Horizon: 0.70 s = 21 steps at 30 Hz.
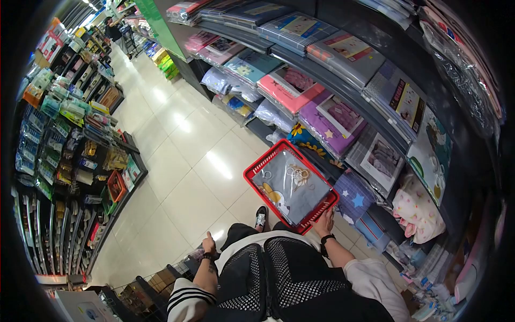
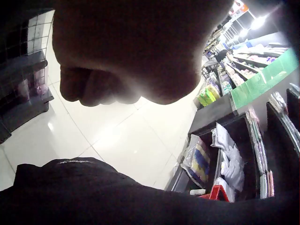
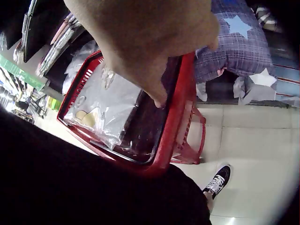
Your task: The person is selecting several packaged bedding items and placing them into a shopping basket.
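Observation:
A red basket (image 1: 250,174) is in front of the body, by the right-hand shelves. Inside it lies a grey, plastic-wrapped package (image 1: 308,196) with a cartoon animal print, also visible in the right wrist view (image 3: 119,101). Small ring-shaped items show at its top. My right hand (image 1: 323,222) grips the basket's near right rim; in the right wrist view the hand (image 3: 150,37) has a digit over the inner side, and its other fingers are partly hidden. My left hand (image 1: 209,244) hangs beside the body, loosely curled and holding nothing; its fingers show dark in the left wrist view (image 2: 126,56).
Shelves of packaged bedding (image 1: 292,86) rise on the right, with a star-patterned cushion (image 1: 351,196) near the basket. A merchandise rack (image 1: 64,155) stands on the left. Between them a tiled aisle (image 1: 182,145) runs to a distant person (image 1: 113,33).

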Each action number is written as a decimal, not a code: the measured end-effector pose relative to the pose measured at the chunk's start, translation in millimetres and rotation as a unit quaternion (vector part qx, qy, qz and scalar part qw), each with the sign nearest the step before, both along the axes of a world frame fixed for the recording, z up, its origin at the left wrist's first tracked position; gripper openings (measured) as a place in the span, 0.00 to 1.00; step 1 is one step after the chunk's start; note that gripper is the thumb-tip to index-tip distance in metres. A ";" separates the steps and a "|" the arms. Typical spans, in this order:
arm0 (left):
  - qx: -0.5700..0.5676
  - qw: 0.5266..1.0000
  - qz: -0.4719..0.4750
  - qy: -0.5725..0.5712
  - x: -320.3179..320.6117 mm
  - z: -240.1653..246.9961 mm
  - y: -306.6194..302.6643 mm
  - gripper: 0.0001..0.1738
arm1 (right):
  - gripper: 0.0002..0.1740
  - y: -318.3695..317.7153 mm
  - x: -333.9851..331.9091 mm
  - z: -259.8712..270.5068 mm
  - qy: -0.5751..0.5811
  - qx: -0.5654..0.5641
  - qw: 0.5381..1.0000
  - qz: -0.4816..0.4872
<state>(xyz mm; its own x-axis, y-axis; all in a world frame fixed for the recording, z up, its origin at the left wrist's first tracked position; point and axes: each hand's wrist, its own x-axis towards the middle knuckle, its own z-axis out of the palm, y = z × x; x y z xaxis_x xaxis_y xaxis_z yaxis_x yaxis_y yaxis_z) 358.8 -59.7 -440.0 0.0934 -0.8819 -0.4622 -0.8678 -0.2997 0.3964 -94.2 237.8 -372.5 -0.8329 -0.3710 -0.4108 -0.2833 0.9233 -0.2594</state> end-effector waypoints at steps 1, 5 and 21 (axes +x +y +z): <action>-0.002 1.000 0.023 0.008 1.1 -2.4 0.6 0.40 | 0.61 -2.6 1.0 2.1 0.006 0.024 1.000 -0.017; 0.035 0.999 -0.015 0.004 2.4 14.9 3.3 0.32 | 0.61 -6.1 1.9 -6.9 -0.008 0.027 0.999 -0.031; 0.052 0.998 0.016 0.045 2.9 22.6 26.0 0.08 | 0.55 8.1 -5.6 -33.5 -0.012 -0.069 0.997 -0.019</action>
